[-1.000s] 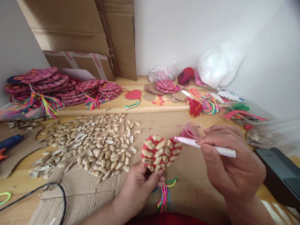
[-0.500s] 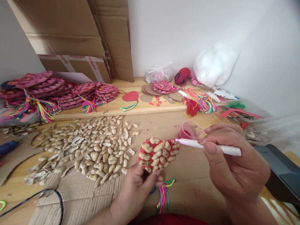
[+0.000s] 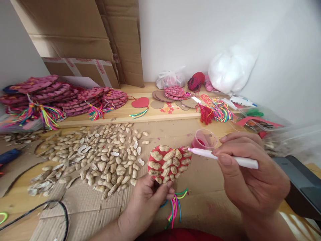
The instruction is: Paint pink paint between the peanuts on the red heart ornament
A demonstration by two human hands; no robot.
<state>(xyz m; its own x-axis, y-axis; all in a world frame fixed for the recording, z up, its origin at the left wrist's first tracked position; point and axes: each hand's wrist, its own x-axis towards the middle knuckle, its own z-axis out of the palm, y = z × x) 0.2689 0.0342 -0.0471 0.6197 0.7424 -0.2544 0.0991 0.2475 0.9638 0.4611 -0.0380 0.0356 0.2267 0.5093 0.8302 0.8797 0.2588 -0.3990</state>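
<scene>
My left hand (image 3: 150, 201) is closed on the lower edge of a red heart (image 3: 162, 159) covered with rows of peanuts in their shells. A multicoloured cord tassel (image 3: 175, 207) hangs below it. Pinched between the thumb and fingers of my right hand (image 3: 253, 170) is a white pen-like brush (image 3: 223, 158) with a pinkish tip. That tip is at the heart's upper right lobe, by a peanut with some pink on it. Behind the brush stands a small clear cup (image 3: 204, 139) of dark pink liquid.
Loose peanuts and shells (image 3: 107, 160) spread over cardboard on the left. At the back, a wooden ledge (image 3: 112, 118) carries stacked pink peanut pieces (image 3: 45, 92), a plain red heart (image 3: 140, 102), tassels (image 3: 220, 110) and yarn (image 3: 197, 81). A black cable (image 3: 66, 214) curves at lower left.
The heart has shifted very slightly left relative to the brush tip. Both hands keep their grip, and the view has moved a little.
</scene>
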